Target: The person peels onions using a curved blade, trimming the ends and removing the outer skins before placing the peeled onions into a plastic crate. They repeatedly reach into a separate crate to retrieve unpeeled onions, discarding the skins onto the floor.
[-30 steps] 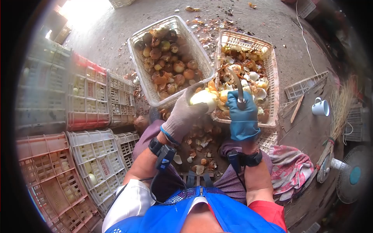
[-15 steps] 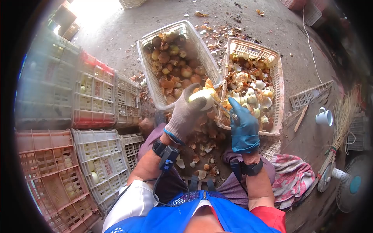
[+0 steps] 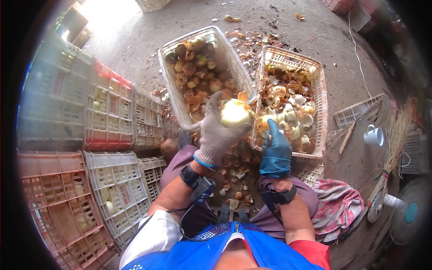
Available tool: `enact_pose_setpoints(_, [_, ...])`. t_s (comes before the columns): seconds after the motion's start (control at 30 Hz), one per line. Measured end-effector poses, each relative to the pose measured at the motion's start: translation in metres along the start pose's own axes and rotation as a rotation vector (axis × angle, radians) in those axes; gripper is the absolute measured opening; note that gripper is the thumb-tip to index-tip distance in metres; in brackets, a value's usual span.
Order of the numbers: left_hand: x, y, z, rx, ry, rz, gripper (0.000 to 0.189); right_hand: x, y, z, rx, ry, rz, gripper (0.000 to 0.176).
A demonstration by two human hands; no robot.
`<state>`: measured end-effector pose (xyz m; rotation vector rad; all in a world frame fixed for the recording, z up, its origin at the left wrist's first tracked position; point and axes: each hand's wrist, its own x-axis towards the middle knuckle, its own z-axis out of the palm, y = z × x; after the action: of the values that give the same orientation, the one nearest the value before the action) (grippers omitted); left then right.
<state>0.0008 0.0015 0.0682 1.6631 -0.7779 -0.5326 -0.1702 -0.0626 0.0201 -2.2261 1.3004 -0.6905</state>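
Note:
My left hand [image 3: 218, 130], in a pale knit glove, is wrapped round a partly peeled onion [image 3: 235, 112]. Its pale flesh shines brightly, and a flap of orange-brown skin stands up at its far side. Just right of the onion, my right hand [image 3: 276, 150] in a blue rubber glove is closed with the forefinger stretched forward. It grips a small knife [image 3: 258, 121]; the thin blade points at the onion, and the handle is hidden in the glove. Beyond my left hand stands a white crate [image 3: 167, 85] of unpeeled onions. A second crate [image 3: 320, 96], holding peelings and onion pieces, is beside my right hand.
Stacked crates [image 3: 118, 182] with pale onions inside line my left. Loose skins [image 3: 236, 180] litter the floor between my legs. To the right are a white mug [image 3: 374, 136], a straw broom [image 3: 393, 144], a red-and-white towel [image 3: 337, 207] and a fan [image 3: 407, 213].
My left hand has turned the onion, so more bare flesh faces me. My right hand has shifted slightly left and down, with its forefinger more upright.

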Motion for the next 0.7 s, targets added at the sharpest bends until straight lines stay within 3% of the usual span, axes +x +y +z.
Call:
enact_pose_setpoints(0.03, [-0.001,0.0,0.0,-0.03,-0.019,-0.016,0.099,-0.002,0.007,0.009,0.018,0.044,-0.027,0.053])
enact_pose_setpoints(0.13, [0.001,-0.009,0.0,-0.093,-0.061,-0.037,0.097,-0.003,0.016,0.027,0.767,-0.29,0.456,0.037])
enact_pose_setpoints(0.2, [0.004,-0.018,-0.003,-0.086,-0.074,-0.029,0.095,-0.002,0.012,0.014,0.867,-0.409,0.541,0.03])
enact_pose_setpoints(0.27, [0.007,-0.02,-0.01,-0.463,-0.202,-0.289,0.091,0.004,0.008,-0.001,0.935,-0.511,0.603,0.023])
enact_pose_setpoints(0.43, [0.006,-0.031,-0.011,-0.926,-0.278,-0.524,0.084,0.011,0.002,-0.019,0.862,-0.574,0.582,0.025])
enact_pose_setpoints(0.53, [0.006,-0.026,-0.01,-0.857,-0.279,-0.486,0.084,0.009,-0.008,-0.02,0.914,-0.424,0.467,0.029])
enact_pose_setpoints(0.57, [0.006,-0.027,-0.01,-0.738,-0.292,-0.448,0.083,0.008,-0.009,-0.02,0.939,-0.355,0.419,0.031])
enact_pose_setpoints(0.6, [0.007,-0.026,-0.009,-0.618,-0.307,-0.412,0.083,0.011,-0.006,-0.019,0.755,-0.303,0.317,0.037])
enact_pose_setpoints(0.7, [0.003,-0.009,-0.005,-0.252,-0.372,-0.269,0.086,0.011,-0.01,-0.016,0.793,-0.172,0.204,0.037])
